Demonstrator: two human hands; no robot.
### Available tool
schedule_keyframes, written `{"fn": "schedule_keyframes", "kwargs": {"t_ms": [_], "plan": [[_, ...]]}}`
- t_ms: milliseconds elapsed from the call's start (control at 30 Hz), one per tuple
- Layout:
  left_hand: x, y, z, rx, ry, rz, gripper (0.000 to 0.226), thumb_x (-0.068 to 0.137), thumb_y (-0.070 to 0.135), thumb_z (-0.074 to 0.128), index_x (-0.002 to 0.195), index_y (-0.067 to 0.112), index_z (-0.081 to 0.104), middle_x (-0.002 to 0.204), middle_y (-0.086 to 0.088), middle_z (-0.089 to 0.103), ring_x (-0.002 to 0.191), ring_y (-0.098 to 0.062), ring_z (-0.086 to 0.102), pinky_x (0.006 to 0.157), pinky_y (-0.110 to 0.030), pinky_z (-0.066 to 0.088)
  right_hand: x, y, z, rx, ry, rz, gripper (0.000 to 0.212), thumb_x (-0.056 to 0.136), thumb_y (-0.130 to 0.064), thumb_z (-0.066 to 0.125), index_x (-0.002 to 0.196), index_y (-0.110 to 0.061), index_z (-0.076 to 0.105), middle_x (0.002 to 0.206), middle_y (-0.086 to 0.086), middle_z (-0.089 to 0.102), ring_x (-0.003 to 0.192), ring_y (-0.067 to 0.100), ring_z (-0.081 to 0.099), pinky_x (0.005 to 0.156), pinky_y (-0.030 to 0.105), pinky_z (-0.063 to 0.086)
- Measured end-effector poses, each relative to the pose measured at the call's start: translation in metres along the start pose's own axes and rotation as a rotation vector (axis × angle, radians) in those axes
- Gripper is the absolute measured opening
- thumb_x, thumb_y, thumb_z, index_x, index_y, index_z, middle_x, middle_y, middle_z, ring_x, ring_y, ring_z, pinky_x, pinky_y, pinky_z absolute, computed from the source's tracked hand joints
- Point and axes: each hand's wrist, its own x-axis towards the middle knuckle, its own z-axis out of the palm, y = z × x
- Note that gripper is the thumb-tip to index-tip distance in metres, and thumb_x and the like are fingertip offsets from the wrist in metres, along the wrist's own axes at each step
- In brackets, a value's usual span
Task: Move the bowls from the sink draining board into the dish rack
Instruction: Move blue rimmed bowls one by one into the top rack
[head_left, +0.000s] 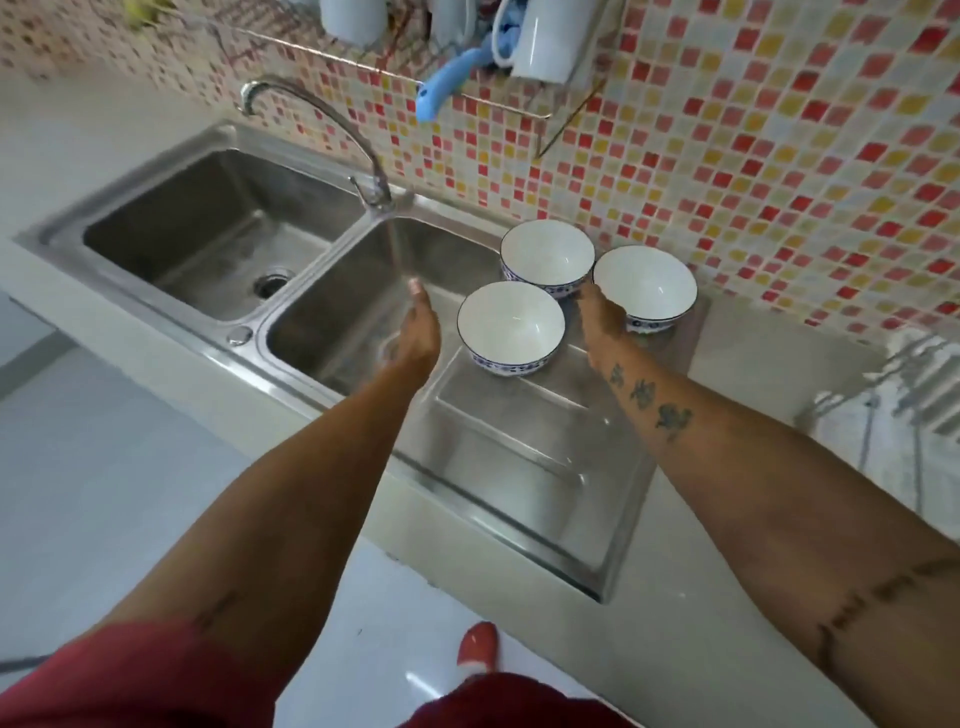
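Three white bowls with blue patterned bases stand upright on the steel draining board (519, 452): a near one (510, 325), a far one (547, 254) and a right one (644, 286). My left hand (418, 327) hovers over the right sink basin, left of the near bowl, fingers extended and holding nothing. My right hand (602, 317) reaches between the bowls, its fingers by the rim of the right bowl; no grip on any bowl shows. The dish rack (893, 395) is a wire frame at the right edge, blurred.
A double steel sink (208, 234) with a curved tap (322, 119) lies left of the board. A wall shelf above holds white mugs (545, 41) and a blue utensil (441, 88). Tiled wall behind; a red shoe (478, 644) on the floor below.
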Motion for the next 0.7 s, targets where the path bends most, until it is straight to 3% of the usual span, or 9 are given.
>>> {"fn": "schedule_keyframes", "kwargs": {"t_ms": [33, 133, 200, 300, 400, 467, 567, 700], "plan": [[0.012, -0.006, 0.007, -0.019, -0.021, -0.014, 0.130, 0.055, 0.100, 0.009, 0.141, 0.009, 0.045, 0.152, -0.020, 0.039, 0.144, -0.045, 0.027, 0.119, -0.062, 0.017, 0.004, 0.007, 0.000, -0.005, 0.000, 0.006, 0.059, 0.084, -0.052, 0.053, 0.128, -0.012, 0.057, 0.129, 0.003, 0.058, 0.113, 0.021, 0.051, 0.103, 0.041, 0.042], [-0.012, 0.014, 0.024, -0.081, -0.100, 0.053, 0.092, 0.089, 0.073, 0.016, 0.142, 0.003, 0.044, 0.148, -0.021, 0.047, 0.140, -0.037, 0.040, 0.119, -0.054, 0.028, 0.013, 0.018, 0.005, -0.025, -0.047, 0.033, 0.060, 0.088, -0.057, 0.045, 0.124, -0.010, 0.058, 0.117, 0.002, 0.055, 0.105, 0.018, 0.049, 0.098, 0.037, 0.040], [-0.005, 0.015, 0.035, -0.158, -0.143, 0.055, 0.086, 0.093, 0.068, 0.020, 0.140, 0.000, 0.046, 0.142, -0.020, 0.054, 0.132, -0.033, 0.051, 0.115, -0.050, 0.037, 0.017, 0.019, 0.012, -0.021, -0.056, 0.039, 0.062, 0.086, -0.059, 0.041, 0.122, -0.013, 0.062, 0.121, 0.005, 0.061, 0.111, 0.022, 0.056, 0.100, 0.040, 0.043], [0.000, 0.014, 0.042, -0.258, -0.157, 0.006, 0.088, 0.092, 0.069, 0.022, 0.140, 0.000, 0.046, 0.141, -0.016, 0.055, 0.128, -0.030, 0.055, 0.112, -0.046, 0.041, 0.042, 0.030, 0.022, 0.034, -0.114, 0.051, 0.059, 0.078, -0.059, 0.043, 0.110, -0.016, 0.066, 0.115, 0.005, 0.068, 0.109, 0.025, 0.063, 0.085, 0.035, 0.050], [0.001, 0.010, 0.046, -0.348, -0.158, -0.032, 0.073, 0.098, 0.061, 0.018, 0.118, 0.007, 0.062, 0.125, -0.015, 0.065, 0.117, -0.031, 0.061, 0.108, -0.043, 0.046, 0.020, 0.018, 0.030, 0.087, -0.127, 0.068, 0.044, 0.089, -0.047, 0.046, 0.112, -0.013, 0.063, 0.107, 0.002, 0.068, 0.095, 0.021, 0.064, 0.072, 0.029, 0.051], [0.006, 0.002, 0.050, -0.388, -0.140, -0.049, 0.071, 0.098, 0.062, 0.019, 0.111, 0.012, 0.067, 0.121, -0.015, 0.068, 0.117, -0.032, 0.063, 0.105, -0.041, 0.048, 0.017, 0.021, 0.034, 0.140, -0.146, 0.088, 0.035, 0.096, -0.038, 0.044, 0.116, -0.013, 0.061, 0.111, 0.007, 0.066, 0.095, 0.022, 0.060, 0.072, 0.028, 0.050], [0.009, -0.003, 0.053, -0.446, -0.176, -0.101, 0.076, 0.095, 0.065, 0.023, 0.133, 0.009, 0.058, 0.132, -0.011, 0.063, 0.122, -0.029, 0.060, 0.103, -0.036, 0.048, 0.021, 0.031, 0.038, 0.194, -0.161, 0.118, 0.044, 0.093, -0.045, 0.048, 0.122, -0.014, 0.061, 0.124, 0.009, 0.065, 0.105, 0.025, 0.063, 0.073, 0.028, 0.052], [0.005, -0.002, 0.055, -0.493, -0.158, -0.136, 0.074, 0.094, 0.066, 0.029, 0.136, 0.011, 0.054, 0.135, -0.011, 0.062, 0.122, -0.030, 0.061, 0.107, -0.042, 0.047, 0.020, 0.031, 0.039, 0.241, -0.172, 0.115, 0.041, 0.091, -0.050, 0.048, 0.113, -0.019, 0.064, 0.124, 0.010, 0.067, 0.110, 0.028, 0.064, 0.092, 0.039, 0.052]]}}
